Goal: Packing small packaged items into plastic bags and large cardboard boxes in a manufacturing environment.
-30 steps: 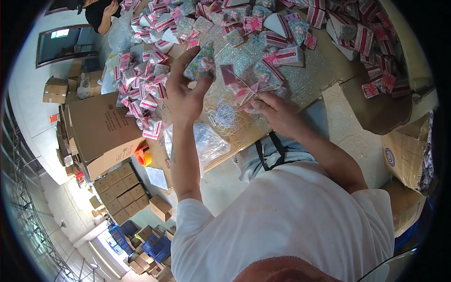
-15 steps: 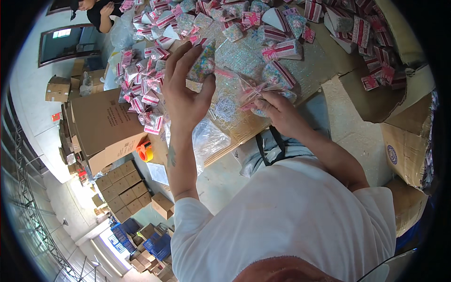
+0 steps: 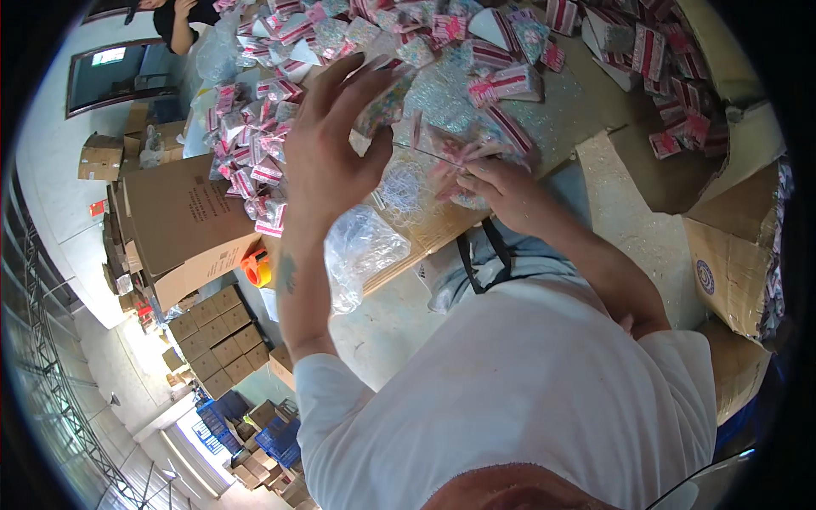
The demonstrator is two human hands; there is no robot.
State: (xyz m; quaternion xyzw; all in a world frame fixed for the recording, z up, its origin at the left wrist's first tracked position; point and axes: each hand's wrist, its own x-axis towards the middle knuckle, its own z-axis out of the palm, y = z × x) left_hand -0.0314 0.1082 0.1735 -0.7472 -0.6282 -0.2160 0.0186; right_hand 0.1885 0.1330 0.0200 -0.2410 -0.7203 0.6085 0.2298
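Observation:
My left hand (image 3: 327, 149) is raised over the table, its thumb and fingers curved around a small clear bag of colourful bits (image 3: 382, 104). My right hand (image 3: 503, 189) pinches the gathered, pinkish neck of a clear plastic bag (image 3: 463, 197), partly hidden by my fingers. A thin taut line runs from that neck toward my left hand; whether it is a cord or tie is unclear. Just beyond my right hand lies a wedge-shaped packet with a pink stripe (image 3: 508, 129). On the table between my hands sits a tangle of thin white loops (image 3: 406, 194).
Striped wedge packets (image 3: 255, 136) heap across the table's far and left sides. Crumpled clear plastic (image 3: 361, 246) hangs over the near edge, beside an orange tape dispenser (image 3: 255, 268). A big carton (image 3: 191, 212) stands left, an open carton (image 3: 731, 263) right. Another person (image 3: 180, 21) is far left.
My left hand has shifted a little left, and its bag now sits higher and more tilted. A thin line now stretches between my hands. The right hand stays at the bag's neck.

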